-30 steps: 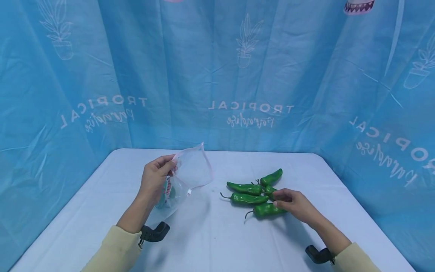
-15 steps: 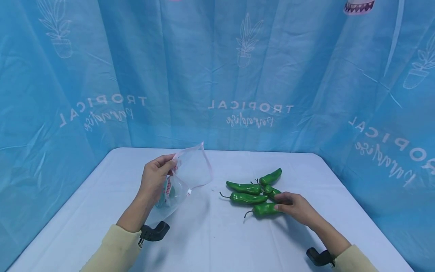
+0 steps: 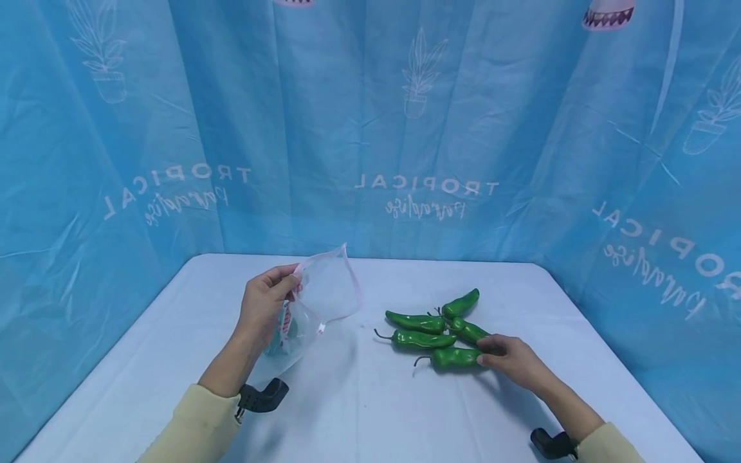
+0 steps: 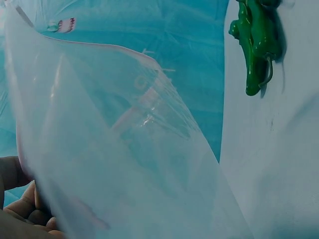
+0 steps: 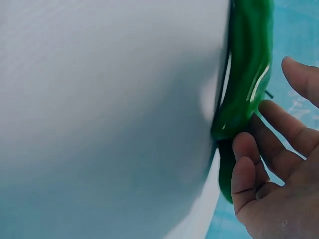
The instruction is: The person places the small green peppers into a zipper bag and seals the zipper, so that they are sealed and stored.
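Note:
My left hand [image 3: 263,302] pinches the rim of a clear plastic zip bag [image 3: 329,286], whose mouth gapes toward the right. Teal and red print shows low on the bag. In the left wrist view the bag [image 4: 124,149] fills most of the picture, with curled fingers [image 4: 25,204] at its edge. My right hand [image 3: 512,361] is at the blunt right end of the nearest green pepper [image 3: 454,358]. The right wrist view shows the thumb apart from that pepper [image 5: 249,59], and the fingertips [image 5: 244,144] right at its end.
Several other green peppers lie close together behind the nearest one, among them a long one [image 3: 418,321] and a slanted one [image 3: 461,302] at the back. A white cloth covers the table [image 3: 370,411]. A blue printed curtain [image 3: 324,141] encloses the back and sides.
My right hand has drawn back a little to the right along the nearest pepper, uncovering more of it and of the pepper behind. The left hand and bag have stayed put.

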Demonstrator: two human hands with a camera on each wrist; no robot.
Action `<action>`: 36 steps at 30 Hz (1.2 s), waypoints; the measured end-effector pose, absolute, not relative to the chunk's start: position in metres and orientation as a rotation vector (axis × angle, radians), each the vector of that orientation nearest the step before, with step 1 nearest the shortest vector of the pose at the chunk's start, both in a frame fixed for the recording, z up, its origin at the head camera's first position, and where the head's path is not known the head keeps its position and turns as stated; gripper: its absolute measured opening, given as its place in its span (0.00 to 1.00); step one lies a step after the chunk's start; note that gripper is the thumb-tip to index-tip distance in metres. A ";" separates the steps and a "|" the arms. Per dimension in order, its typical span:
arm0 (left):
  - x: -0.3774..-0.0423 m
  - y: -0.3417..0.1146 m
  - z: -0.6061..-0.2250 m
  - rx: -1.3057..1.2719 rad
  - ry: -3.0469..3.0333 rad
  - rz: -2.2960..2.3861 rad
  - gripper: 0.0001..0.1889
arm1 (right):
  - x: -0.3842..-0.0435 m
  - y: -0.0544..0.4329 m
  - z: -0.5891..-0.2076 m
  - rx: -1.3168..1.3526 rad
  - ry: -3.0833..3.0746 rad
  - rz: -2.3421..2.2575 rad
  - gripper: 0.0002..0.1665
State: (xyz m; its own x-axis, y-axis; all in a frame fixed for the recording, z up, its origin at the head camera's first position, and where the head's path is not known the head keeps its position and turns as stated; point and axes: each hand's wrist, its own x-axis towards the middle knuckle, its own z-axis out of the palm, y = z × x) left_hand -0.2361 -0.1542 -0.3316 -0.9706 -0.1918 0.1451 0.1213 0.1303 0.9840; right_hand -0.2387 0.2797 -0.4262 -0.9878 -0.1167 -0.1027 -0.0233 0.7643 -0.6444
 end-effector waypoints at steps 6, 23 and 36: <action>-0.237 -0.153 -0.331 0.065 -2.173 -1.908 0.16 | -0.239 0.287 -0.433 -0.073 2.814 -0.994 0.32; -0.235 -0.153 -0.333 0.090 -2.169 -1.906 0.16 | -0.237 0.289 -0.439 -0.146 2.793 -0.992 0.34; -0.235 -0.153 -0.334 0.080 -2.172 -1.908 0.16 | -0.235 0.286 -0.441 -0.128 2.791 -0.982 0.27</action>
